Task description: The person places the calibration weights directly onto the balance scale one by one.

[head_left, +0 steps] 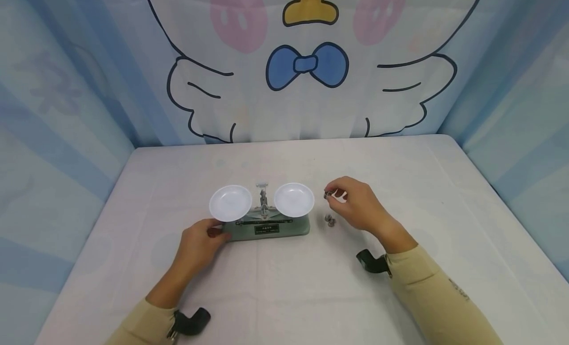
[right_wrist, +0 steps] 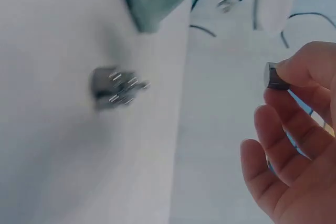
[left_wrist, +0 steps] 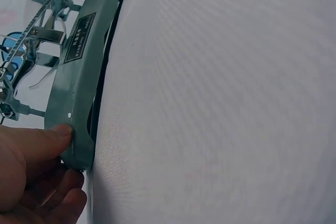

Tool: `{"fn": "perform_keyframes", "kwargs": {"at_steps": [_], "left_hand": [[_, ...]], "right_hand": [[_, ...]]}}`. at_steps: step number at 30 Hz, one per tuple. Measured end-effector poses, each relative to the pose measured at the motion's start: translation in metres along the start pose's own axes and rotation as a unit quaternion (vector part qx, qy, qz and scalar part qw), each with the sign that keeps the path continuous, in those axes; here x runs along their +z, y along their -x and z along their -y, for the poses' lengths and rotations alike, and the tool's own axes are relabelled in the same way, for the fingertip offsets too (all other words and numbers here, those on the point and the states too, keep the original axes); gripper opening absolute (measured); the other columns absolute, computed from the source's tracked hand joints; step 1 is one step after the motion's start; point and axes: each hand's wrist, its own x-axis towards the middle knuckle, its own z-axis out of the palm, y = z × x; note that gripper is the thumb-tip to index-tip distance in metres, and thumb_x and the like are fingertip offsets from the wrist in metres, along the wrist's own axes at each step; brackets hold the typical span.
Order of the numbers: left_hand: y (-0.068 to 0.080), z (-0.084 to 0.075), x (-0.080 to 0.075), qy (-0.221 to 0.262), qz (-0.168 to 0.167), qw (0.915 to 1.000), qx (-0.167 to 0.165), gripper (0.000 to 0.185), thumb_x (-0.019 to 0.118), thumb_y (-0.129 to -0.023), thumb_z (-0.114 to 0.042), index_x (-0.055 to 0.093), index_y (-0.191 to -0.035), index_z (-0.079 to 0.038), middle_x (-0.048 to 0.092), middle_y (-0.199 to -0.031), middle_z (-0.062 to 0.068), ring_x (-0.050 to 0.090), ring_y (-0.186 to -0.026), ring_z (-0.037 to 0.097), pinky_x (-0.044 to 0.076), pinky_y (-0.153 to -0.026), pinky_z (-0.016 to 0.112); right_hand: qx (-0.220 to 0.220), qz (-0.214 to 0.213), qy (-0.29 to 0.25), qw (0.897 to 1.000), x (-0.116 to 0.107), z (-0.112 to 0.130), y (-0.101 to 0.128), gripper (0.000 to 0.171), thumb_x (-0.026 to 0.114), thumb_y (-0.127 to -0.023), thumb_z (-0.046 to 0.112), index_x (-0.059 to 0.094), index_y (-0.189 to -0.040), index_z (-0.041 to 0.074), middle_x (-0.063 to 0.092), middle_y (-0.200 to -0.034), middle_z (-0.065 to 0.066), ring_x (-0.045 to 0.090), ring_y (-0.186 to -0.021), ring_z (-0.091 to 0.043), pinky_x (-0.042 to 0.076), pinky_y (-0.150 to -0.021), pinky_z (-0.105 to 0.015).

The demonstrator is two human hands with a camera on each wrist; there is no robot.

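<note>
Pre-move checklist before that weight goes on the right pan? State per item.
1. Right hand pinches a small metal weight between its fingertips: ok.
2. Left hand steadies the green balance base at its left end: ok.
3. Right pan holds nothing: ok.
4. Left pan holds nothing: ok.
5. Spare weights lie on the table, apart from the base: ok.
6. Beam level and pointer centred: cannot tell.
</note>
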Motion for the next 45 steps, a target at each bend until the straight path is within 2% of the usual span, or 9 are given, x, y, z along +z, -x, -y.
{"fn": "perform_keyframes", "kwargs": {"at_steps": [5,13,19,24,30,38,45], "left_hand": [[0.0,0.001,0.0,0.003,-0.003,1.0,0.002,0.038,0.074,-0.088,-0.006,0.064,-0.123,0.006,0.068,-0.117,0.022,0.066,-0.106,0.036,0.054,-0.09,0.05],[0.0,0.003,0.002,0.008,0.001,1.0,-0.001,0.039,0.074,-0.088,-0.008,0.064,-0.123,0.005,0.068,-0.116,0.021,0.066,-0.105,0.035,0.055,-0.089,0.049],[0.0,0.002,0.003,0.005,0.003,1.0,-0.008,0.039,0.074,-0.088,-0.008,0.064,-0.124,0.004,0.068,-0.117,0.02,0.065,-0.106,0.034,0.055,-0.089,0.05],[0.0,0.001,0.003,0.001,0.001,1.0,-0.008,0.04,0.075,-0.088,-0.008,0.064,-0.124,0.004,0.068,-0.116,0.019,0.066,-0.105,0.034,0.055,-0.089,0.049],[0.001,0.001,0.002,0.0,-0.001,1.0,-0.003,0.04,0.075,-0.088,-0.008,0.064,-0.123,0.005,0.068,-0.116,0.02,0.066,-0.105,0.035,0.055,-0.088,0.05],[0.0,0.001,0.001,0.002,-0.001,1.0,-0.004,0.04,0.075,-0.087,-0.008,0.064,-0.124,0.005,0.068,-0.116,0.02,0.066,-0.105,0.034,0.055,-0.088,0.049],[-0.001,0.002,0.001,0.0,-0.002,1.0,-0.003,0.04,0.075,-0.087,-0.007,0.064,-0.124,0.005,0.069,-0.115,0.02,0.066,-0.104,0.034,0.056,-0.087,0.049]], "right_hand": [[-0.028,-0.004,-0.026,0.999,-0.002,0.022,-0.012,0.019,0.067,-0.094,0.01,0.07,-0.112,0.004,0.068,-0.108,-0.007,0.06,-0.099,-0.025,0.054,-0.088,-0.045],[-0.053,0.027,-0.029,0.998,0.006,0.043,-0.033,0.018,0.067,-0.092,0.011,0.073,-0.109,0.005,0.069,-0.109,-0.007,0.059,-0.101,-0.026,0.053,-0.086,-0.043],[-0.061,0.045,-0.028,0.997,0.016,0.048,-0.042,0.018,0.068,-0.091,0.012,0.074,-0.106,0.005,0.071,-0.109,-0.008,0.058,-0.105,-0.028,0.051,-0.089,-0.045],[-0.07,0.047,-0.008,0.996,0.022,0.05,-0.046,0.017,0.071,-0.088,0.014,0.075,-0.103,0.006,0.072,-0.107,-0.006,0.058,-0.104,-0.03,0.049,-0.088,-0.045],[-0.085,0.047,0.035,0.995,0.025,0.056,-0.048,0.018,0.071,-0.088,0.017,0.076,-0.103,0.009,0.073,-0.103,-0.003,0.058,-0.105,-0.028,0.044,-0.093,-0.05],[-0.068,0.058,0.05,0.995,0.028,0.062,-0.047,0.016,0.07,-0.09,0.019,0.076,-0.104,0.012,0.072,-0.105,0.0,0.054,-0.111,-0.028,0.027,-0.105,-0.063],[-0.063,0.061,0.049,0.995,0.029,0.064,-0.046,0.017,0.07,-0.09,0.019,0.076,-0.104,0.012,0.072,-0.109,-0.002,0.053,-0.113,-0.028,0.025,-0.106,-0.064]]}}
